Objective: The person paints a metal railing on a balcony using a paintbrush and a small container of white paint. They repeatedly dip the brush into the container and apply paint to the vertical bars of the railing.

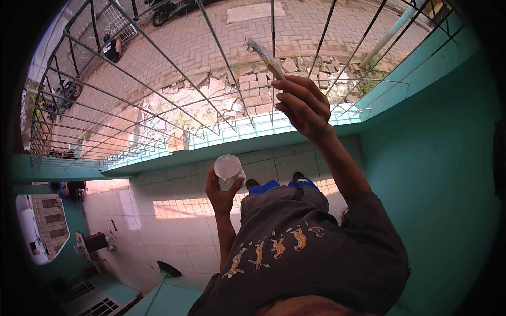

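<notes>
In my left hand (222,196) is a whitish, translucent plastic cup (228,167), its fingers and thumb wrapped around the side. The cup's round top faces up toward me, and I cannot tell what is in it. My right hand (304,105) is raised higher, beside the metal bars (273,31). Between its thumb and fingers it pinches a slim brush-like thing (268,59) with a pale brown handle and a greyish, frayed-looking end that points up and left. Whether that end touches a bar, I cannot tell.
A teal low wall (237,138) with a tiled ledge runs below the bars. At right stands a teal wall (432,158). A broom (168,269) lies toward the lower left on the tiled floor (174,231). Beyond the bars are a paved street, broken rubble (211,102) and a parked motorbike (168,10).
</notes>
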A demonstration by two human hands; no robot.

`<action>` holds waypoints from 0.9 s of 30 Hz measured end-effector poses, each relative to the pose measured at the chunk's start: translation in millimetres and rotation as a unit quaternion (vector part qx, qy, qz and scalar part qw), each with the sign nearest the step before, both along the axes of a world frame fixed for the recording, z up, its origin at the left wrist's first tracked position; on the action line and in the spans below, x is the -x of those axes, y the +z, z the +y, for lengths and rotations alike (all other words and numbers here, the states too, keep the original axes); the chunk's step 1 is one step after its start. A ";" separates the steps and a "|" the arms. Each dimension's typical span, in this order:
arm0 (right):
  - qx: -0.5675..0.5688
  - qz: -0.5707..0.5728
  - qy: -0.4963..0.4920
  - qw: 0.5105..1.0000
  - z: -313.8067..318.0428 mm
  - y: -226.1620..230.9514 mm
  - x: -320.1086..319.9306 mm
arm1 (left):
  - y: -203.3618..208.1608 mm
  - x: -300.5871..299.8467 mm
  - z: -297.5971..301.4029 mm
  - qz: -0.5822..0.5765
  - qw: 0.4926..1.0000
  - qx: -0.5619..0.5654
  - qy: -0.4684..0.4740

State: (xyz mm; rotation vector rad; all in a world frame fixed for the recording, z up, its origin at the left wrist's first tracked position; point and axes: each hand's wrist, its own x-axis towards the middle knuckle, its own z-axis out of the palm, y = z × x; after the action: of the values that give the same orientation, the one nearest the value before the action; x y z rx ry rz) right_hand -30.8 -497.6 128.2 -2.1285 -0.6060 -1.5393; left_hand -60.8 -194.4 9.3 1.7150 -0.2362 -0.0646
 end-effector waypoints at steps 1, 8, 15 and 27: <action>0.003 -0.003 -0.015 1.000 -4.3 1.8 -1.0 | 0.5 0.3 0.4 0.001 1.000 0.002 -0.001; -0.052 -0.081 -0.064 0.993 -22.3 10.6 -3.8 | 4.4 0.8 -0.9 0.003 1.000 0.011 0.002; 0.004 -0.024 -0.055 0.998 -3.0 -14.9 -2.6 | 4.1 -1.6 0.5 0.007 1.000 -0.017 -0.019; -0.057 -0.072 -0.079 0.993 -18.1 1.3 0.4 | 9.2 0.2 -6.3 0.010 0.999 -0.018 -0.027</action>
State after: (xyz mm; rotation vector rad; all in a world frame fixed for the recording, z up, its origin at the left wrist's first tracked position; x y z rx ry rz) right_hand -31.2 -515.6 129.5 -2.0348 -0.3945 -1.7796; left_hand -61.0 -200.7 18.5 1.7434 -0.2683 -0.1258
